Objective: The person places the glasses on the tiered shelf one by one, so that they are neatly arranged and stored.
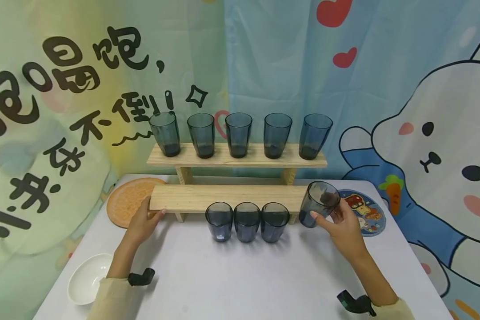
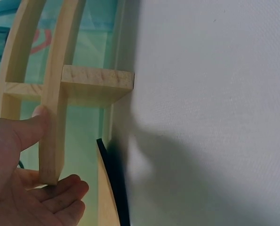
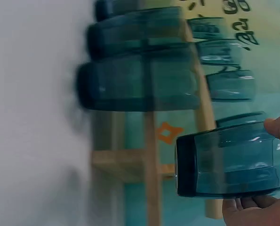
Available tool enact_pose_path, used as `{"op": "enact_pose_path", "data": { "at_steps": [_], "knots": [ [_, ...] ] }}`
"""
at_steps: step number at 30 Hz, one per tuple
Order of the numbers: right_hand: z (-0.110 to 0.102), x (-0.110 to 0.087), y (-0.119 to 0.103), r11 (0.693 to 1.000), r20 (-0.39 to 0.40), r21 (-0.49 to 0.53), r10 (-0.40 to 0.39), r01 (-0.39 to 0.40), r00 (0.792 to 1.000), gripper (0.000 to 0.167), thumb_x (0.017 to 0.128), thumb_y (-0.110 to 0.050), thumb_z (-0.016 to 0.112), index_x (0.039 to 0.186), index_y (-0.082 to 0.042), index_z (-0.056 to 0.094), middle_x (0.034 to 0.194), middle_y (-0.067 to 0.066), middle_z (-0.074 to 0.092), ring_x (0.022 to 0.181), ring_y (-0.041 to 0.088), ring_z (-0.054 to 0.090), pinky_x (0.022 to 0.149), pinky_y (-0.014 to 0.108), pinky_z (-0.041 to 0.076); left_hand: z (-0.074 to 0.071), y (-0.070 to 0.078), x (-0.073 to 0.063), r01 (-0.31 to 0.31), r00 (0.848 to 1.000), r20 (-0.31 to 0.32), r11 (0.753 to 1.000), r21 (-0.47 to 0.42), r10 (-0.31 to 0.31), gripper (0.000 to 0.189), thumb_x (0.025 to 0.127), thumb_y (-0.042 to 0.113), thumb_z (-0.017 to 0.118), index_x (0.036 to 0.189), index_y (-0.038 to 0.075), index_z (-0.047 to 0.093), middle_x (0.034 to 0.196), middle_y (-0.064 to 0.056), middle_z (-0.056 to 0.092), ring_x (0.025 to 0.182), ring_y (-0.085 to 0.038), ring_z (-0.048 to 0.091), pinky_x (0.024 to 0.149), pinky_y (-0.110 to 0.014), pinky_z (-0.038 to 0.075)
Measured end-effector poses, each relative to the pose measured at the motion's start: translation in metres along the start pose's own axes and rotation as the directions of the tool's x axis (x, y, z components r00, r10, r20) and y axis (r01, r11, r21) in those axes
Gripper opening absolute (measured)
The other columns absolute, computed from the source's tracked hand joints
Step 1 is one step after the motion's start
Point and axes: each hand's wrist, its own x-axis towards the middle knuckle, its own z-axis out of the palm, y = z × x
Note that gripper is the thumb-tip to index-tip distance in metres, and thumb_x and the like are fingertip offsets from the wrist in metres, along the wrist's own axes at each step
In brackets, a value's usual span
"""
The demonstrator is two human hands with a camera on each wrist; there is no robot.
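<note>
My right hand (image 1: 346,229) grips a dark blue-grey glass (image 1: 319,203) around its side, at the right end of the lower wooden shelf (image 1: 228,195). In the right wrist view this glass (image 3: 229,162) shows its thick base, with the thumb on one side and fingers on the other. My left hand (image 1: 142,224) pinches the left end of the lower shelf, thumb on the front edge and fingers at the end of the board (image 2: 55,122). Three matching glasses (image 1: 246,221) stand side by side on the table before the shelf.
Several more glasses (image 1: 238,135) stand in a row on the upper shelf (image 1: 240,162). A white bowl (image 1: 89,278) sits front left, an orange round mat (image 1: 130,200) back left. A round cartoon mat (image 1: 374,218) lies behind my right hand. A printed curtain (image 1: 264,53) hangs behind.
</note>
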Motion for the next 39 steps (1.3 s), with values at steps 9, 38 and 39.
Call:
{"op": "enact_pose_path", "data": {
  "at_steps": [9, 38, 39],
  "knots": [
    [-0.011, 0.028, -0.011, 0.999, -0.053, -0.028, -0.029, 0.028, 0.998, 0.077, 0.099, -0.025, 0.078, 0.158, 0.001, 0.036, 0.158, 0.022, 0.047, 0.153, 0.040, 0.041, 0.109, 0.011, 0.040, 0.001, 0.002, -0.001, 0.001, 1.000, -0.001, 1.000, 0.002, -0.001, 0.082, 0.111, 0.035, 0.056, 0.167, -0.003, 0.009, 0.170, -0.034, 0.018, 0.157, -0.055, 0.017, 0.123, -0.071, 0.020],
    [0.007, 0.067, 0.017, 0.999, -0.059, -0.003, 0.037, -0.037, 0.998, 0.078, 0.098, -0.029, 0.079, 0.157, 0.002, 0.039, 0.161, 0.022, 0.042, 0.157, 0.035, 0.034, 0.128, 0.047, 0.027, -0.001, 0.003, -0.002, 0.008, 1.000, -0.005, 1.000, 0.005, -0.008, 0.082, 0.111, 0.035, 0.056, 0.166, -0.004, 0.010, 0.169, -0.035, 0.020, 0.157, -0.055, 0.018, 0.123, -0.071, 0.021],
    [0.007, 0.067, 0.018, 0.999, -0.060, -0.005, 0.033, -0.034, 0.998, 0.078, 0.098, -0.029, 0.079, 0.157, 0.002, 0.039, 0.161, 0.022, 0.042, 0.157, 0.035, 0.034, 0.128, 0.048, 0.027, -0.001, 0.003, -0.002, 0.007, 1.000, -0.004, 1.000, 0.004, -0.007, 0.082, 0.111, 0.035, 0.056, 0.166, -0.004, 0.010, 0.169, -0.035, 0.020, 0.157, -0.055, 0.018, 0.123, -0.071, 0.021]
  ]
}}
